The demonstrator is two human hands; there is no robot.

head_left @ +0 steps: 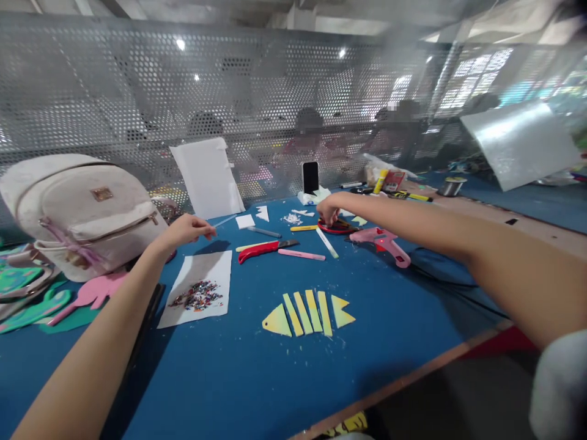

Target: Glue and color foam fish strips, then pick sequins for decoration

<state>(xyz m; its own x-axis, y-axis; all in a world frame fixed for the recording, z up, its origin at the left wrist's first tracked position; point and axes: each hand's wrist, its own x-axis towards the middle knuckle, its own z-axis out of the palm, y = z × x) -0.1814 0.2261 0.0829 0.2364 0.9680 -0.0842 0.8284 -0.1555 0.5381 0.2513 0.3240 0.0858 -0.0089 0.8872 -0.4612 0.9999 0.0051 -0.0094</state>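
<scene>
Above the left side of the blue table, my left hand (pixel 190 230) is closed in a pinch, with a thin clear strip (pixel 225 220) sticking out from its fingertips. My right hand (pixel 328 209) reaches far forward, its fingers curled down on a pair of red-handled scissors (pixel 338 229); the fingertips are partly hidden. Close by lie a pink glue gun (pixel 381 242), a red utility knife (pixel 259 250) and several markers, a pink one (pixel 301 255) among them. Nearer me, yellow-green cut pieces (pixel 313 311) form a segmented fish.
White paper (pixel 219 264) with colourful bits lies below my left hand. A white backpack (pixel 87 205) and pink cutout (pixel 89 296) stand left. A phone (pixel 310 177) leans upright at the back before a perforated metal screen (pixel 266 79). Black cable (pixel 440 278) trails right.
</scene>
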